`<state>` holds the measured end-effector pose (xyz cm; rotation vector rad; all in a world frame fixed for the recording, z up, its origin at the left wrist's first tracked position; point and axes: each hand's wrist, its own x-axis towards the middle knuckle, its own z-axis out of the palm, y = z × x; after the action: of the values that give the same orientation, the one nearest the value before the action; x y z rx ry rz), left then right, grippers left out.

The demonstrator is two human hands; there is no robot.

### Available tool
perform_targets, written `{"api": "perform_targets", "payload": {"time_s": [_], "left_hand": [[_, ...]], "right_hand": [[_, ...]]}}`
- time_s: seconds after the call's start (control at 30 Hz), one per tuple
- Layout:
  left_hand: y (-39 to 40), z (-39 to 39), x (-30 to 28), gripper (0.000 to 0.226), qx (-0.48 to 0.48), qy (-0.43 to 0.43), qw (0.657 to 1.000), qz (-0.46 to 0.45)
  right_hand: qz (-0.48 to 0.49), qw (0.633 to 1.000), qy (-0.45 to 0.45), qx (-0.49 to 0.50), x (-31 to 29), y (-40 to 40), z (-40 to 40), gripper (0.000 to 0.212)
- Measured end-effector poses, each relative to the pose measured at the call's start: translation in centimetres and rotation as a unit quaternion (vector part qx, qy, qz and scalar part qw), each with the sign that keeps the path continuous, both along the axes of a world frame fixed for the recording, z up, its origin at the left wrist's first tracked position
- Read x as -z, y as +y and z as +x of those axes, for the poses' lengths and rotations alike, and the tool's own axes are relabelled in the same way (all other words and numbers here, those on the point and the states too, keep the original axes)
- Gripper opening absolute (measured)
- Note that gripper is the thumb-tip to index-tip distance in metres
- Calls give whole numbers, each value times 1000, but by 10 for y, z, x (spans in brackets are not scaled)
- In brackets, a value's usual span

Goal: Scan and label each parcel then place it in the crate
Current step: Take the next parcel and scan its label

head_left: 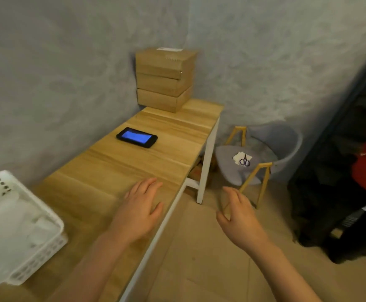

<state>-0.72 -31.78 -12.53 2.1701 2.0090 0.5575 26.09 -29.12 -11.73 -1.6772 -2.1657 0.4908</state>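
Three parcels [164, 79] are stacked at the far end of the tabletop [134, 171], phone [136, 137] near them, crate [14, 227] at left. Both hands are empty w/ relaxed fingers: left hand [139, 210] over tabletop, right hand [241, 216] off its edge. Best to take top parcel w/ two hands, so stack does not tip.

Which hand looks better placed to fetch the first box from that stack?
Probably the left hand: it rests open on the table, in line with the stacked boxes. The right hand hovers off the table's edge, over the floor.
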Motion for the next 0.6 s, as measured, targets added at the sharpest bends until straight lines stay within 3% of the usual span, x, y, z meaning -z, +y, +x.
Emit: {"api": "perform_targets", "payload": {"time_s": [0.43,0.6], "left_hand": [[246,46,-30,52,-118,-87,988,57],[323,34,-46,68,-156,-68,981,97]], "right_hand": [[15,997,20,-75,-31,302,42,61],[13,992,41,-119,-47,400,25,64]]}}
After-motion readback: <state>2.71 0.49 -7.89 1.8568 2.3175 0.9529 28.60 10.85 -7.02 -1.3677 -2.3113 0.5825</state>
